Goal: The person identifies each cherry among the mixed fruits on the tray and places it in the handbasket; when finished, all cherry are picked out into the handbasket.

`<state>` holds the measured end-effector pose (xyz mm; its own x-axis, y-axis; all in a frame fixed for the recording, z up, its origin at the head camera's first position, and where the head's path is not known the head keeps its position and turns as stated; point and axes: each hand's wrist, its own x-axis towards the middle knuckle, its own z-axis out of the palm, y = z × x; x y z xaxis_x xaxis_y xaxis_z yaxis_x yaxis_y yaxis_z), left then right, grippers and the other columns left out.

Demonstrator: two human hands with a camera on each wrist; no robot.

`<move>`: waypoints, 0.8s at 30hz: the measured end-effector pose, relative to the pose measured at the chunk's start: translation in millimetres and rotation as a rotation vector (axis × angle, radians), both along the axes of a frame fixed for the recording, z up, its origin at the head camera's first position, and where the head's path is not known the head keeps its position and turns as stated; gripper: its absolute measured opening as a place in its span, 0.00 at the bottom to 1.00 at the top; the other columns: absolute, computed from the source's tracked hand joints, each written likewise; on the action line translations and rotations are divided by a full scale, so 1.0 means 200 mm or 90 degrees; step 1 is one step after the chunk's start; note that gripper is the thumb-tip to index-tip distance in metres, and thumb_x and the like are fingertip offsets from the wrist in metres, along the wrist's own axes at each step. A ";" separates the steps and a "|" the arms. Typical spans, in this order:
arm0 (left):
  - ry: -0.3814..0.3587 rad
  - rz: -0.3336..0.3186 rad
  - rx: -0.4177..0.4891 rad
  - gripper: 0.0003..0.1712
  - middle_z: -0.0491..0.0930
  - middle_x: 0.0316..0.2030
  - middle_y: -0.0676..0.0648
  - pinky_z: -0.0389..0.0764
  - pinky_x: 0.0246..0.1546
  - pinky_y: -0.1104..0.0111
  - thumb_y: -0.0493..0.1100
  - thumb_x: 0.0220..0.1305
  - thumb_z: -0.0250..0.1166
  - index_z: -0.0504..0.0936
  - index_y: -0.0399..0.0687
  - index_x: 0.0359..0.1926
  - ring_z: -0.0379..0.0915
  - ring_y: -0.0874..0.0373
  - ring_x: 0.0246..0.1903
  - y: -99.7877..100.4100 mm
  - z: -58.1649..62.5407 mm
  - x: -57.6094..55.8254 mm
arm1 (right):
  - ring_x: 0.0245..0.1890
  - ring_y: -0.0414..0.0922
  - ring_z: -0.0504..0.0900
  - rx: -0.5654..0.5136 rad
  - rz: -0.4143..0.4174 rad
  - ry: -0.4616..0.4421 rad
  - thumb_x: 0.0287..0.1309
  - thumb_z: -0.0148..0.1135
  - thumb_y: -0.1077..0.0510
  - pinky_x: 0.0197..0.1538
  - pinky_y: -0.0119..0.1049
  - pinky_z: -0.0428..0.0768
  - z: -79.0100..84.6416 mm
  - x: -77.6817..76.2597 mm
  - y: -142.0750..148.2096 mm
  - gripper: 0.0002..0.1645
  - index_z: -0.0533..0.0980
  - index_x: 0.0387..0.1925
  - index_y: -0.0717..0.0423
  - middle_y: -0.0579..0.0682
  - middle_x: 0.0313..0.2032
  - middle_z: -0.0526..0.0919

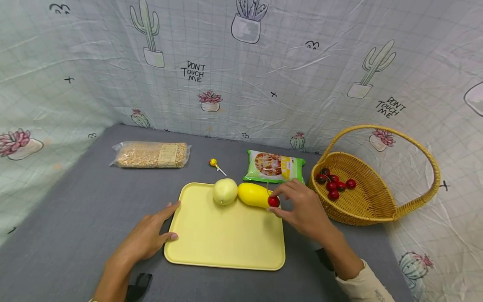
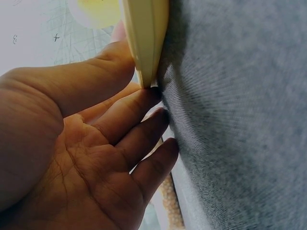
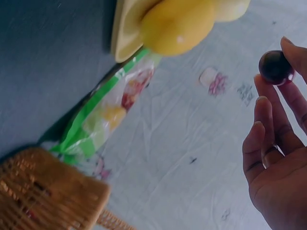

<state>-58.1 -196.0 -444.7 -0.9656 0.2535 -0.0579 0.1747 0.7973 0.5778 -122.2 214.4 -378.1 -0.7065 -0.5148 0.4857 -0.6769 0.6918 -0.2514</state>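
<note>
Between thumb and fingertips, my right hand [image 1: 302, 205] pinches a dark red cherry [image 1: 273, 201] with a thin stem. In the head view the cherry overlaps the end of a yellow mango-shaped fruit [image 1: 253, 194]; the right wrist view shows the cherry [image 3: 277, 68] at the fingertips. A pale yellow-green round fruit [image 1: 225, 191] sits beside the yellow one, both along the far edge of a yellow tray [image 1: 226, 239]. My left hand [image 1: 147, 235] rests against the tray's left edge, fingers spread, thumb on the rim [image 2: 146, 43].
A wicker basket [image 1: 362, 214] with a tall handle stands at the right, several cherries [image 1: 333, 186] inside. Behind the tray lie a green-and-white food packet [image 1: 273, 166], a lollipop [image 1: 214, 162] and a clear bag of grains [image 1: 151, 154]. A patterned cloth [image 1: 234, 84] hangs behind the grey table.
</note>
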 end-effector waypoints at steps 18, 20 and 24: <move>0.012 0.003 0.008 0.52 0.67 0.74 0.26 0.74 0.64 0.33 0.41 0.60 0.79 0.64 0.44 0.82 0.70 0.25 0.70 0.00 0.00 0.01 | 0.33 0.38 0.72 -0.066 -0.097 0.022 0.42 0.90 0.57 0.34 0.31 0.73 0.01 -0.10 0.27 0.23 0.84 0.40 0.50 0.45 0.33 0.85; 0.013 0.003 0.009 0.52 0.68 0.74 0.25 0.74 0.64 0.33 0.41 0.60 0.79 0.64 0.44 0.81 0.70 0.25 0.70 0.00 0.00 0.01 | 0.33 0.40 0.73 -0.080 -0.106 0.024 0.42 0.89 0.59 0.34 0.31 0.73 0.01 -0.11 0.30 0.23 0.85 0.40 0.51 0.46 0.33 0.84; 0.013 0.003 0.008 0.52 0.68 0.74 0.26 0.74 0.64 0.33 0.41 0.60 0.79 0.64 0.44 0.81 0.70 0.25 0.70 0.00 0.00 0.01 | 0.31 0.42 0.73 -0.104 -0.131 0.024 0.44 0.89 0.60 0.33 0.27 0.70 0.00 -0.13 0.37 0.22 0.86 0.41 0.52 0.48 0.31 0.82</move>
